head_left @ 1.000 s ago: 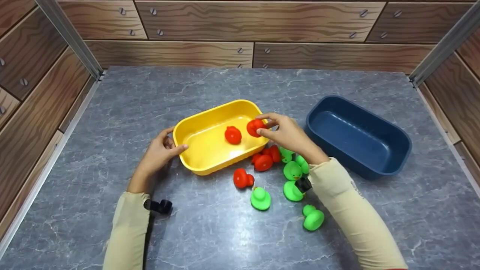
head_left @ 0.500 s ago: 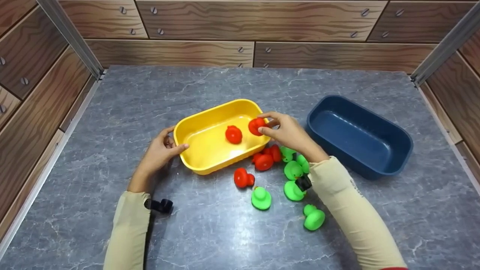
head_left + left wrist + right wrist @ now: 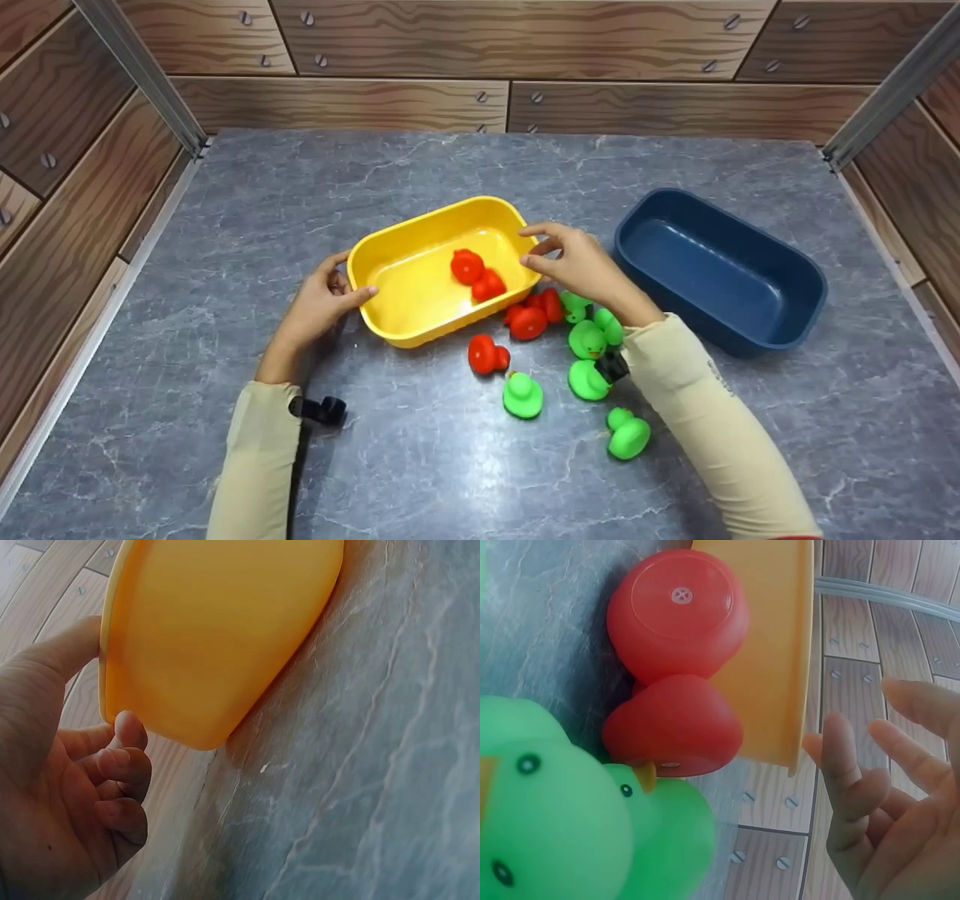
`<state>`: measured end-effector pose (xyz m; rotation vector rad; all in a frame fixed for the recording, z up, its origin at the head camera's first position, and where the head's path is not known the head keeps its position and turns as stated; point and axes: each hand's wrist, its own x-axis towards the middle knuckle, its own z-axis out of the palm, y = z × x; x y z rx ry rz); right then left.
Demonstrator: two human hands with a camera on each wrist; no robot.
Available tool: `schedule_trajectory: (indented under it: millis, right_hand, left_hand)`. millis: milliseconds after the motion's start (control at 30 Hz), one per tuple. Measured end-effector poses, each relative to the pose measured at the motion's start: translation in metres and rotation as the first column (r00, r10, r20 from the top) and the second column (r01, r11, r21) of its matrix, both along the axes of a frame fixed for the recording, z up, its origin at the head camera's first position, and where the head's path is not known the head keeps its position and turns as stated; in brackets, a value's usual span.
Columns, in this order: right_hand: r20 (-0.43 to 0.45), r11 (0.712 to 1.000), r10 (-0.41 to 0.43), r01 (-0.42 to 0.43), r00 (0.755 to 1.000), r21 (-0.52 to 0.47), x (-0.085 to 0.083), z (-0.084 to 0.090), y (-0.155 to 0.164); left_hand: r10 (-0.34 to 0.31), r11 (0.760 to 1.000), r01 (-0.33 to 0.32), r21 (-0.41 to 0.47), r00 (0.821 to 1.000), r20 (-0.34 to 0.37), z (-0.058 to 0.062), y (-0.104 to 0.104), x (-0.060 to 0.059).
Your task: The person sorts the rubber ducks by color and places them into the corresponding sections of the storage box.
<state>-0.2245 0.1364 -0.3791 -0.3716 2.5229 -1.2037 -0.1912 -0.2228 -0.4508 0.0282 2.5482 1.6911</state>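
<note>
My left hand pinches the left end of a yellow tub, its thumb over the rim and fingers outside. Two red rubber ducks lie together inside the tub. My right hand hovers at the tub's right end with thumb and fingers apart, holding nothing. Just below that end, two more red ducks lie against each other on the table. In the right wrist view, a red duck shows its round base beside the yellow wall. A third loose red duck lies nearer me.
Several green rubber ducks are spread over the grey marbled table, some partly under my right forearm. A dark blue tub stands at the right with nothing in it. Wood-patterned walls enclose the back and sides.
My right hand has let go of a red duck, which dropped into the yellow tub beside the other one. The left hand keeps its hold on the rim.
</note>
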Motion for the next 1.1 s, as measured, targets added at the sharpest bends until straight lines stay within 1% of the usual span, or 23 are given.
schedule_trajectory:
  millis: [167,367,500,633,733,900,1100]
  right_hand:
    - [-0.032,0.999,0.040,-0.039,0.999,0.020,0.006,0.002,0.000]
    - [-0.056,0.997,0.080,-0.079,0.995,0.021,0.013,0.004,0.000]
    - [-0.038,0.995,0.097,-0.095,0.995,0.037,0.016,0.003,-0.001]
    - [-0.006,0.993,0.116,-0.115,0.993,0.016,0.020,0.001,-0.002]
    - [-0.007,0.991,0.136,-0.136,0.991,0.009,0.023,0.001,-0.004]
    - [-0.039,0.981,0.192,-0.191,0.981,0.023,0.028,0.000,-0.005]
    - [-0.041,0.962,0.270,-0.268,0.962,0.041,0.033,-0.002,-0.006]
  left_hand:
    - [0.004,1.000,-0.004,0.000,1.000,-0.004,0.000,0.001,0.000]
    - [0.003,1.000,-0.003,-0.015,1.000,0.011,0.001,0.000,0.000]
    - [0.001,1.000,0.000,-0.018,1.000,0.024,0.001,0.000,0.000]
    - [0.001,1.000,-0.001,-0.009,1.000,0.031,0.001,0.000,0.000]
    - [0.002,1.000,-0.002,-0.004,1.000,0.027,0.001,0.000,0.000]
    - [0.002,1.000,-0.002,-0.013,1.000,0.011,0.001,0.000,0.000]
    - [0.008,0.999,-0.009,-0.038,1.000,-0.004,0.001,0.001,0.000]
